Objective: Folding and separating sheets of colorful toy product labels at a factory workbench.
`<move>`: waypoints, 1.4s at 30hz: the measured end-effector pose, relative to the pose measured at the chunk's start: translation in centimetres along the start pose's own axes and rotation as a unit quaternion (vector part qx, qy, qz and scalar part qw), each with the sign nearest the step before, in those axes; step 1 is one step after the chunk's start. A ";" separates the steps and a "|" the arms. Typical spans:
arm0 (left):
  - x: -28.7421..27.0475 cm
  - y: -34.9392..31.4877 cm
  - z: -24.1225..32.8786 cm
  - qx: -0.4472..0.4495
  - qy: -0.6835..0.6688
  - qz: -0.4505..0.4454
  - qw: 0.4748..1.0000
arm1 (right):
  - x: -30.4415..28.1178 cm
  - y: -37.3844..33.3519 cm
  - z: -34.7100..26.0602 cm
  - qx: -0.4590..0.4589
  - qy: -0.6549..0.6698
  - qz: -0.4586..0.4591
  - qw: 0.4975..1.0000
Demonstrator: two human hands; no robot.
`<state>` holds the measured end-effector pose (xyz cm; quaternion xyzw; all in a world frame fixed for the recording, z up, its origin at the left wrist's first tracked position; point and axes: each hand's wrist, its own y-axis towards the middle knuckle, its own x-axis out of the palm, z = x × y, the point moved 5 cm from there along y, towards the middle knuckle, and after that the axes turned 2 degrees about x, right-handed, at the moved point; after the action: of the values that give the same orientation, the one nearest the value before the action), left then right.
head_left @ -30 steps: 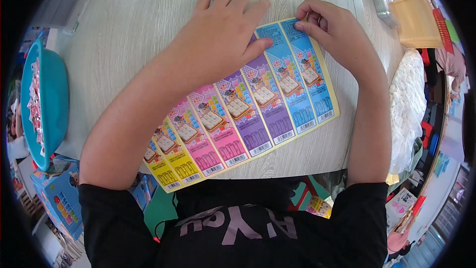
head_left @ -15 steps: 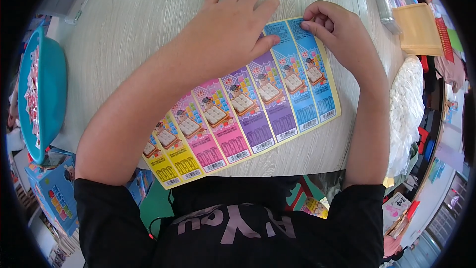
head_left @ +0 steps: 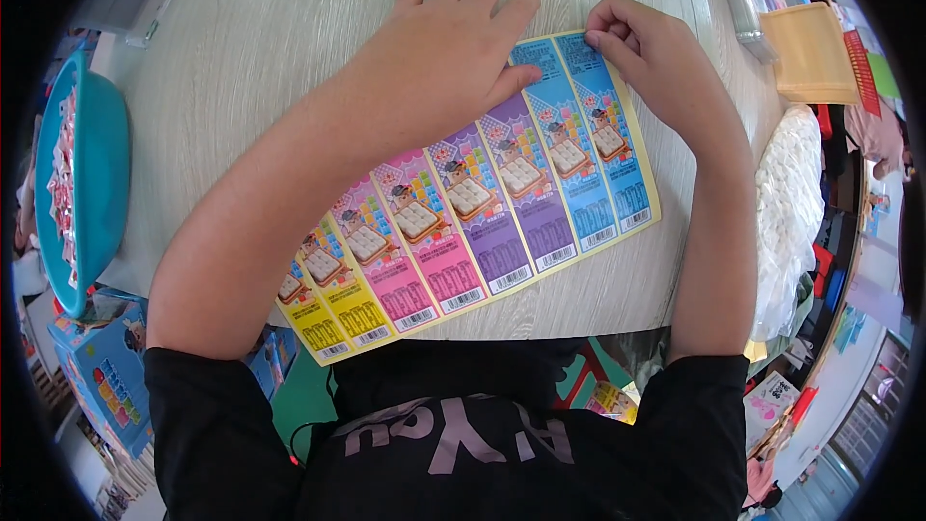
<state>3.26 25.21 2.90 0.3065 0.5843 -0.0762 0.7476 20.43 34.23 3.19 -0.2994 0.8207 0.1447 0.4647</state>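
A sheet [head_left: 479, 217] slants lengthwise from lower left to upper right, left hand [head_left: 446, 56] spread over its upper edge, right hand [head_left: 656, 53] pinching its top-right corner.

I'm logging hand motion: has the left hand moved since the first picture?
Yes, slightly to the right: the gap between the left hand and the teal basin, taken as fixed, has widened a little.
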 end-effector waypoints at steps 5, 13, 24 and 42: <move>-0.1 0.0 0.0 -0.002 0.009 0.003 1.000 | 0.0 -0.1 -0.4 -0.019 -0.023 0.009 1.000; -0.3 0.1 0.1 0.002 -0.006 0.009 1.000 | -0.1 0.2 0.3 -0.005 -0.001 -0.018 1.000; 2.2 0.0 -0.4 -0.012 -0.010 -0.005 1.000 | 0.1 -0.3 0.2 -0.014 0.037 0.005 0.999; 2.1 0.2 0.1 0.040 -0.044 0.009 0.998 | -0.5 -1.0 -0.5 -0.007 0.008 0.054 0.998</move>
<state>4.08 25.77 1.08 0.3383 0.5446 -0.1060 0.7601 20.90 33.37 3.98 -0.2592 0.8380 0.1732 0.4478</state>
